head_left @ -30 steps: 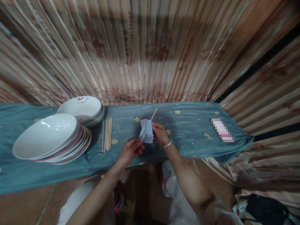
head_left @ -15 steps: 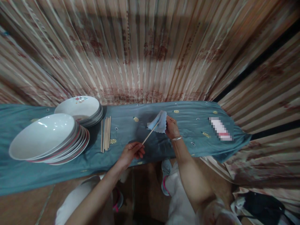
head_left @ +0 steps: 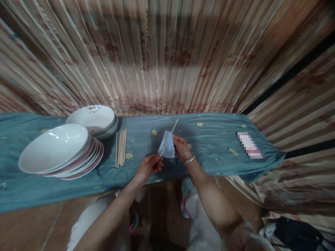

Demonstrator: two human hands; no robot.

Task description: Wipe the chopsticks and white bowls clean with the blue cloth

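Note:
My left hand (head_left: 149, 167) pinches the lower end of a thin wooden chopstick (head_left: 175, 124), which slants up and to the right above the table. Closed on a pale blue cloth (head_left: 168, 145), my right hand (head_left: 182, 147) holds it around the middle of the stick. The stick's far tip sticks out past the cloth. Left of my hands, several more chopsticks (head_left: 122, 146) lie side by side on the teal tablecloth (head_left: 141, 127).
At the left stand a front stack of white bowls and plates (head_left: 56, 148) and another stack of bowls (head_left: 92, 118) behind it. A blurred pinkish item (head_left: 250, 145) lies at the right. Pleated curtains (head_left: 167, 62) hang along the table's back edge.
My right hand has drawn the cloth down along the chopstick toward my left hand, so the far tip now shows. The left hand keeps its pinch. The view has shifted slightly.

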